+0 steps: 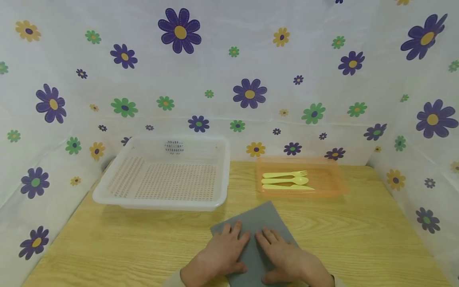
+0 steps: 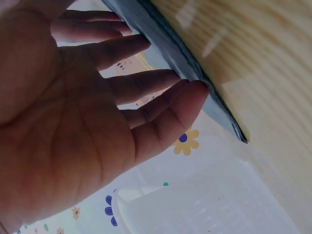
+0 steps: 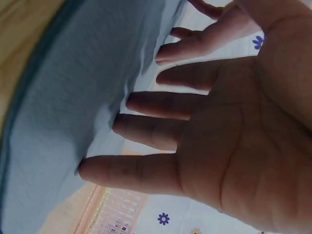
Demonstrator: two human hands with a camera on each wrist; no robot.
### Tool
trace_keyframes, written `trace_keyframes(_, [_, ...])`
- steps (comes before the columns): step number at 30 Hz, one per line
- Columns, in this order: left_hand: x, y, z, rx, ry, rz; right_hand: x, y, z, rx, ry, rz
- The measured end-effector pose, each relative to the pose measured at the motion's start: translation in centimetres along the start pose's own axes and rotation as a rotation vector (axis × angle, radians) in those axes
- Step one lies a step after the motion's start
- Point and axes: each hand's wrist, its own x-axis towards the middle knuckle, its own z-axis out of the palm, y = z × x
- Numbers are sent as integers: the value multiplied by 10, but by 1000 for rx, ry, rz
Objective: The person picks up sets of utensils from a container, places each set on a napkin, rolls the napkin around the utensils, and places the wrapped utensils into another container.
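A grey folded cloth (image 1: 256,217) lies at an angle near the front of the wooden table, its layered edge showing in the left wrist view. On its left half rests my left hand (image 1: 226,249), fingers spread and fingertips touching the fabric. My right hand (image 1: 281,255) presses the right half the same way, fingers extended. In the right wrist view the fingertips of that hand (image 3: 195,131) dent the grey cloth (image 3: 53,112) slightly. Neither hand grips anything. The cloth's near end runs out of the bottom of the head view.
A white perforated basket (image 1: 161,205) stands at the back left of the table (image 1: 143,239). At the back right is a shallow orange tray (image 1: 330,183) holding a yellow fork (image 1: 283,174), spoon (image 1: 283,181) and knife (image 1: 285,187). A flower-print sheet (image 1: 211,67) surrounds the table.
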Motion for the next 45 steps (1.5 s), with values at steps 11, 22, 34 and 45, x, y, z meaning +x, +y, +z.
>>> trace_keyframes(11, [2,2,0,16,-23,-16,4,-1,7,-5,32,33])
trace_keyframes(22, [2,5,0,13,-41,-49,3,-2,5,-71,58,-5])
trace_keyframes(34, [1,12,-1,26,-36,-88,2,3,2,-93,60,-55])
trace_keyframes(45, [0,12,-1,16,-50,-91,3,7,1,-99,45,-61])
